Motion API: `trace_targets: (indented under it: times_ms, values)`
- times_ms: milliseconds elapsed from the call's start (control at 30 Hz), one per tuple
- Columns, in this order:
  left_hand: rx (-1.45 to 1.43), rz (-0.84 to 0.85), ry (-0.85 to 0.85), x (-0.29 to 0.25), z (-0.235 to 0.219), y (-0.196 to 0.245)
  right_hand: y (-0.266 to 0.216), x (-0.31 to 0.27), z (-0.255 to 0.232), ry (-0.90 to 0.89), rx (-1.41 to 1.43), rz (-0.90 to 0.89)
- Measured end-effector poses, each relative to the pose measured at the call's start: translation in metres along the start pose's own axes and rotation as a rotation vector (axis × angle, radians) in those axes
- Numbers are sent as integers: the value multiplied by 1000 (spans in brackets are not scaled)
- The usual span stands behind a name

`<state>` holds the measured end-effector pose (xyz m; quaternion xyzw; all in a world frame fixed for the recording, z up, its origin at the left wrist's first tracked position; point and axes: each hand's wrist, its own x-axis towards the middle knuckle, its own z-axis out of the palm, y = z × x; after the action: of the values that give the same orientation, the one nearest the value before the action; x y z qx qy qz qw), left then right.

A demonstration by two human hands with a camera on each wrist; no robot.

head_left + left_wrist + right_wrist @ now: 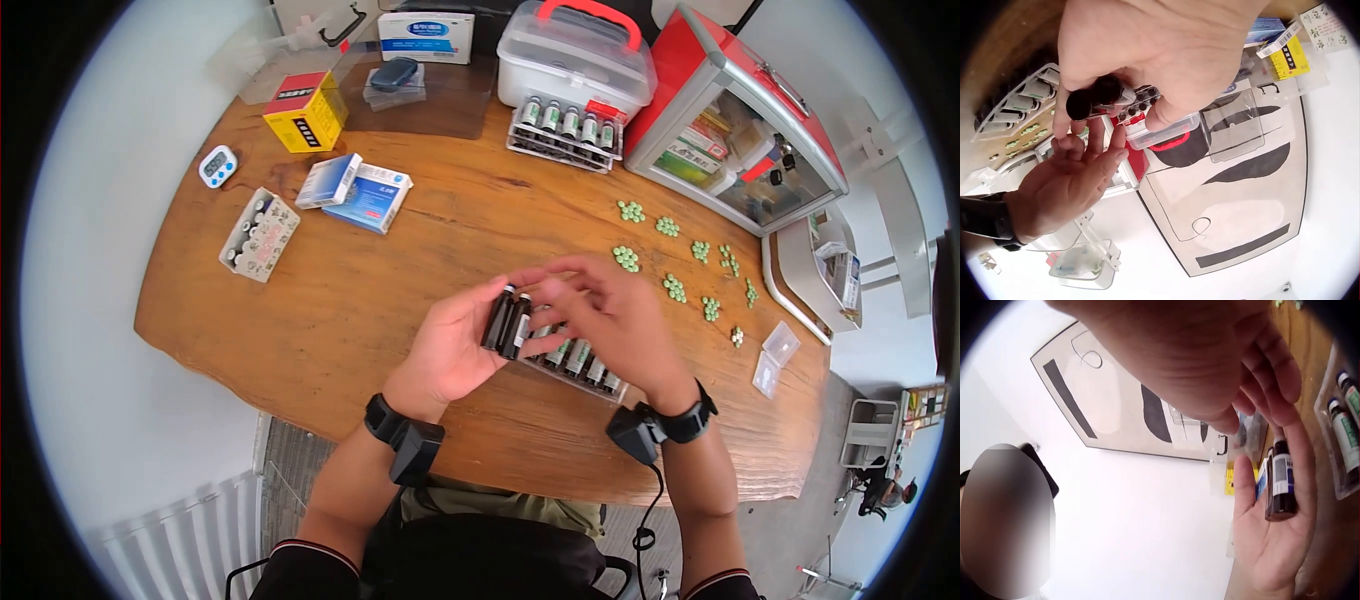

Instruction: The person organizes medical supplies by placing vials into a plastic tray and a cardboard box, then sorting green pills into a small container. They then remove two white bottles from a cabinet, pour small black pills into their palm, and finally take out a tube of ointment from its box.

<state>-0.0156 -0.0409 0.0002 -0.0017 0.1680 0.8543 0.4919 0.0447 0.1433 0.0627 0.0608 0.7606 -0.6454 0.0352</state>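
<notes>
My left hand holds two small dark glass bottles side by side over the table, bottoms towards me and caps away. In the right wrist view the bottles rest along the palm, between thumb and fingers. My right hand hovers just to their right, its fingers loosely bent and holding nothing; in the left wrist view its fingertips are close by the bottles. Under the right hand lies a clear tray with a row of labelled dark bottles, partly hidden by that hand.
Several clusters of green tablets lie at right, near an open clear plastic case. Another bottle tray stands before a white box and a red cabinet. Blue boxes, a patterned carton and a timer sit left.
</notes>
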Motion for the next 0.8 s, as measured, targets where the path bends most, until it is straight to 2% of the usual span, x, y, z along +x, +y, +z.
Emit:
trace_targets:
  times_ms: [33,133,200,267,300,367,400,467,500,567,667,767,800]
  values:
    - [-13,-19,-21,0,-3,0,4,-6,-7,73,-23,-8]
    - [10,-1,61,1,-9,1,32,-25,-35,279,-12,41]
    - [-13,4,171,0,-12,1,53,-37,-49,403,-17,40]
    - [51,22,138,-1,-18,2,70,-49,-53,431,14,60]
    - [228,190,278,-4,2,-7,77,-54,-49,409,51,45]
    - [219,39,52,-2,-12,-1,81,-60,-36,385,108,19]
    - [241,46,59,-2,-9,-2,77,-64,-24,335,167,6]
    - [477,171,-24,-3,-4,-11,68,-70,-2,250,268,1]
    - [491,172,-23,-4,1,-16,64,-73,7,211,315,9]
    - [831,331,73,-6,10,-26,67,-79,13,139,367,-6]
    - [906,401,55,-7,16,-40,61,-84,12,-9,369,124]
    - [995,425,38,-14,37,-58,62,-89,6,-72,455,98]
    - [1124,472,-30,-16,44,-64,62,-91,7,-68,465,101]
